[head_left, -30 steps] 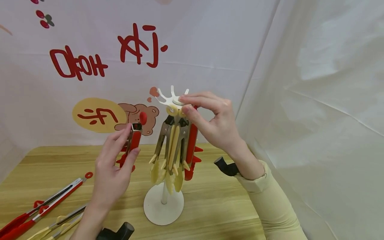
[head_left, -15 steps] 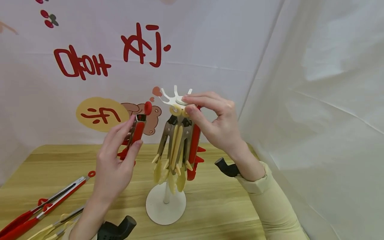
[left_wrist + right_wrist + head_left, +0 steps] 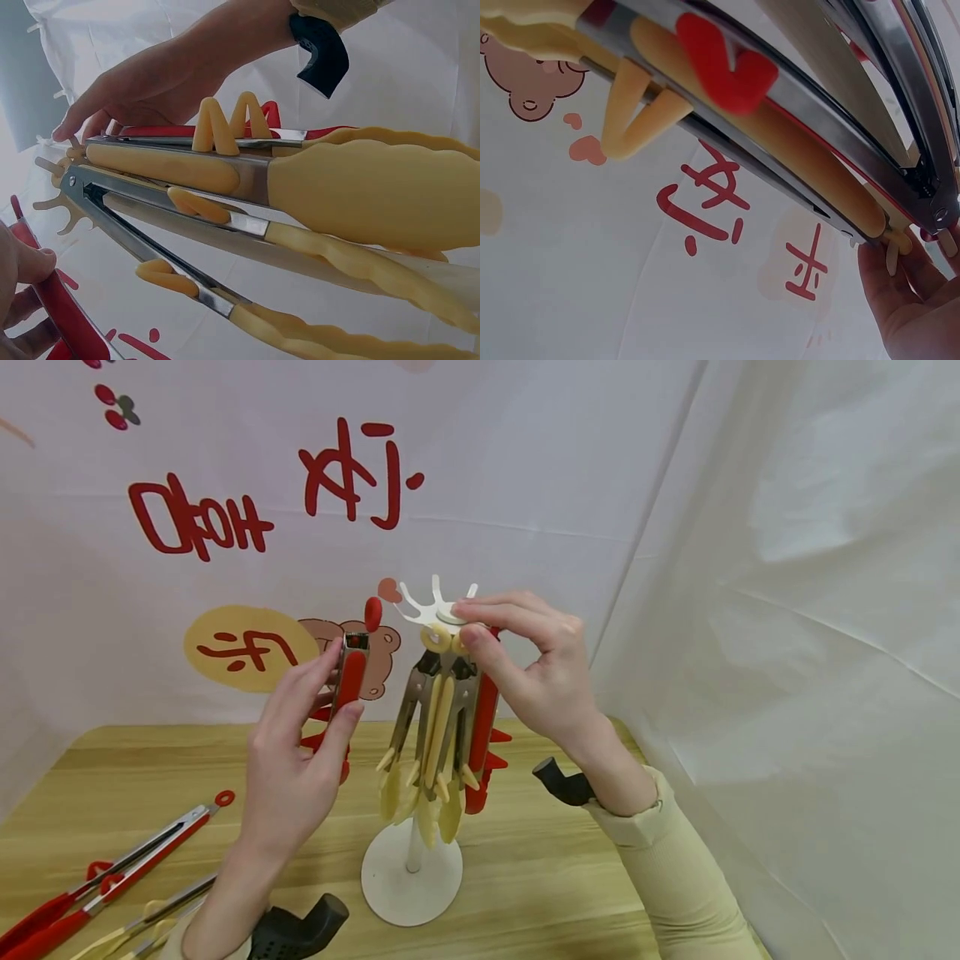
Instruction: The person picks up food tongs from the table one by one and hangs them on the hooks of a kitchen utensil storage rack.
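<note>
My left hand point(image 3: 296, 760) grips a pair of red tongs point(image 3: 349, 683) upright, their red hanging ring point(image 3: 373, 613) just left of a white hook rack point(image 3: 422, 610). The tongs' lower part is hidden behind that hand. My right hand point(image 3: 543, 664) pinches the rack's top, fingers over the centre disc and thumb below it. Yellow tongs point(image 3: 439, 735) hang from the hooks by their rings, heads down. Red tongs point(image 3: 482, 727) hang on the right side, under the right hand. In the left wrist view, the held red tongs point(image 3: 69, 315) stay apart from the hanging ones.
A round white base point(image 3: 412, 887) carries the rack on the wooden table point(image 3: 555, 868). At the left lie another pair of red tongs point(image 3: 142, 856) and some yellow tongs point(image 3: 161, 917), partly behind my left forearm. A printed white cloth point(image 3: 517, 468) hangs behind.
My left hand has raised the red tongs and brought them slightly right, so their ring is nearer the rack's hooks. The right hand keeps its hold on the rack top.
</note>
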A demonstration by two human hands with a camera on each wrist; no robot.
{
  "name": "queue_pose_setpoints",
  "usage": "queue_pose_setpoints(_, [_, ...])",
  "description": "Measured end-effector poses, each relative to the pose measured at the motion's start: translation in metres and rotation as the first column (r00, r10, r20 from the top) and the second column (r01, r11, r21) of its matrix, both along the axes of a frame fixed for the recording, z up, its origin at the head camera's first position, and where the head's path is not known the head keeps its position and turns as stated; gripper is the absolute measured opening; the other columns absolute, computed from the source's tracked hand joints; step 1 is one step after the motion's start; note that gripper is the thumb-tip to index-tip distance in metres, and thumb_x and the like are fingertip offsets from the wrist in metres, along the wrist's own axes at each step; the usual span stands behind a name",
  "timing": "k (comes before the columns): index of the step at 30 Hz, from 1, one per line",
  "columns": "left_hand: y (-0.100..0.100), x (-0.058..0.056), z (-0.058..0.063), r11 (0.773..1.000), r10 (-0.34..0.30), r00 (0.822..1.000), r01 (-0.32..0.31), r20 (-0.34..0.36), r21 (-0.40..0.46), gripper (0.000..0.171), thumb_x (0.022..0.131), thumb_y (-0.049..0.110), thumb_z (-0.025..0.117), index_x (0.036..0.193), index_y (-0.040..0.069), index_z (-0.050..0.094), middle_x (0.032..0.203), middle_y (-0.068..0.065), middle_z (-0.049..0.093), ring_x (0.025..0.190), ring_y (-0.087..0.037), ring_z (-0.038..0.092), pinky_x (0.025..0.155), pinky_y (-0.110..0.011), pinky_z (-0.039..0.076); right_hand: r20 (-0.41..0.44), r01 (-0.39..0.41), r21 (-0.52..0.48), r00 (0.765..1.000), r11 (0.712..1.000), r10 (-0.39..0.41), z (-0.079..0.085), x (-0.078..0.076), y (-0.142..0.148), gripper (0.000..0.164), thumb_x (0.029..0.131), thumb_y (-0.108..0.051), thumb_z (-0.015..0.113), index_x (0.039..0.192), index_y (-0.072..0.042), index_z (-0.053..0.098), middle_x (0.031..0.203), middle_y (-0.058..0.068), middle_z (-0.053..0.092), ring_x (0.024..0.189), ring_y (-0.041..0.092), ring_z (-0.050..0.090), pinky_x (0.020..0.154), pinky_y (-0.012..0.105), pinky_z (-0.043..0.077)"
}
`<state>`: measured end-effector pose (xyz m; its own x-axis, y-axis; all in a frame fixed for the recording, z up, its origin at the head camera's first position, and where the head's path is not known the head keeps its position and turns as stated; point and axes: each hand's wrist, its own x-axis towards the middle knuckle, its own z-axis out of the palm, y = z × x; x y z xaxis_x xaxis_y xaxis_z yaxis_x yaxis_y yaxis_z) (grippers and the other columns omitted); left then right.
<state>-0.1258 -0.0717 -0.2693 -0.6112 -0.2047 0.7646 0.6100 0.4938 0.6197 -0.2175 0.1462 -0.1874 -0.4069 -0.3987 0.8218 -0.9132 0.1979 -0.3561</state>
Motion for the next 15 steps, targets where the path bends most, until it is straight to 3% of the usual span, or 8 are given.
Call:
queue_pose_setpoints(6, [0.0012,-0.0015,0.0021,1.0,-0.021,1.0,0.021,0.011,0.007,0.066,0.092,-0.015,0.067,0.152,0.009,0.056,0.127,-0.022,0.067,0.113,0.011,0.055,0.093,-0.003,0.048,0.001,0.016,0.004,1.0,1.0,-0.016,0.0002,0.0016,-0.0003,0.021,0.095,-0.011,0.071,0.111,-0.001,0.081,0.107,0.016,0.081,0.091,0.02,0.07,0.082,0.024,0.057])
queue_pose_setpoints(11, [0.001,-0.0028,0.0037,0.999,-0.047,0.998,0.046,0.037,0.019,0.065,0.094,-0.014,0.064,0.153,0.01,0.054,0.129,-0.023,0.066,0.113,0.01,0.056,0.093,-0.002,0.049,-0.002,0.014,-0.005,1.0,1.0,-0.014,-0.0002,0.0013,-0.0008,0.021,0.095,-0.011,0.071,0.11,-0.001,0.081,0.105,0.016,0.081,0.089,0.019,0.069,0.081,0.024,0.056])
queue_pose_setpoints(15, [0.0001,-0.0025,0.0059,0.997,-0.072,0.991,0.069,0.11,0.035,0.065,0.098,-0.009,0.062,0.156,0.016,0.052,0.131,-0.022,0.065,0.111,0.009,0.058,0.088,-0.002,0.052,-0.004,0.011,-0.019,1.0,1.0,-0.012,-0.0023,-0.0001,-0.0014,0.034,0.102,-0.031,0.067,0.109,-0.001,0.081,0.103,0.016,0.081,0.088,0.017,0.069,0.08,0.024,0.056])
